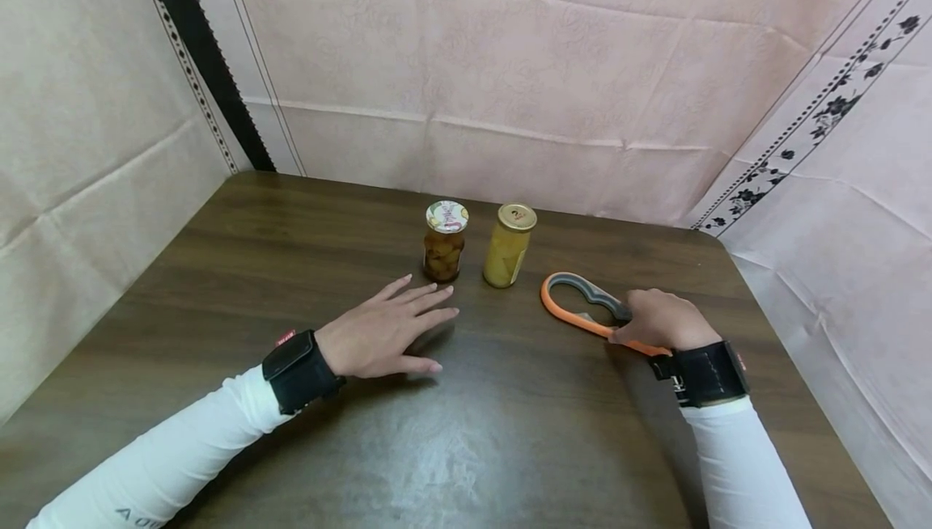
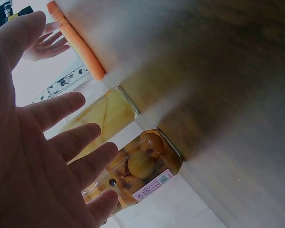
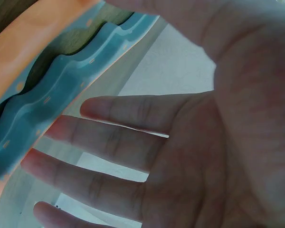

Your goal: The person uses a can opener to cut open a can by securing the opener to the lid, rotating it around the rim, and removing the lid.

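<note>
My left hand (image 1: 386, 335) hovers over the table with fingers spread, its fingertips close in front of a jar of brownish fruit (image 1: 442, 256) with a patterned white lid. Beside that jar, to the right, stands a jar of yellow contents (image 1: 505, 256) with a gold lid. An orange and grey jar opener (image 1: 575, 319) with a wavy inner edge lies at the right. My right hand (image 1: 664, 320) is over its near end, thumb along the orange side. In the right wrist view, the extended fingers reach the grey wavy part (image 3: 61, 90) with their tips.
The dark wooden table (image 1: 466, 440) has its far edge just behind the two jars. Light patterned cloth (image 1: 510, 68) hangs at the back and on both sides. Each wrist wears a black strap (image 1: 302, 371).
</note>
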`<control>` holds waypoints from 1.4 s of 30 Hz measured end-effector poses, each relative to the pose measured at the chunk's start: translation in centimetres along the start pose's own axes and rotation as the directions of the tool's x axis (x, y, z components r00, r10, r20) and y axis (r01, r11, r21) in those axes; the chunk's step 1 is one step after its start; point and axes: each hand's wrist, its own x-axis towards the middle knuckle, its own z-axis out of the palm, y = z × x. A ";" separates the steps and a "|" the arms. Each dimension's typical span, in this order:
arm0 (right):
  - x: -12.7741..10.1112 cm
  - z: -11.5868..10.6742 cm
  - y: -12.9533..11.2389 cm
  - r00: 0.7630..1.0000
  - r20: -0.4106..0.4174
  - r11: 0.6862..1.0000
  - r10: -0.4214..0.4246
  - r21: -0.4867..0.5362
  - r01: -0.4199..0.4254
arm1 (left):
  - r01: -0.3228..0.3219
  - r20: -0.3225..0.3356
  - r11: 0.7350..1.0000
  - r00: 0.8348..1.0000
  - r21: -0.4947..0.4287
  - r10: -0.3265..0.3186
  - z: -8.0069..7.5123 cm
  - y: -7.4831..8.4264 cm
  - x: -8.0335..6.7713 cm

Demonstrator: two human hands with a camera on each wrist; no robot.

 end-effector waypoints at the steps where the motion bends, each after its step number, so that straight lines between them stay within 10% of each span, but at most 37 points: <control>1: 0.0 0.0 0.0 1.000 0.003 1.000 -0.001 0.000 0.001 | -0.002 -0.004 1.000 1.000 0.002 0.002 0.0 0.0 0.0; 42: 1.5 1.2 1.2 0.999 0.027 0.998 0.026 -0.055 -0.024 | -0.007 0.011 1.000 1.000 -0.006 0.007 0.3 -0.1 0.1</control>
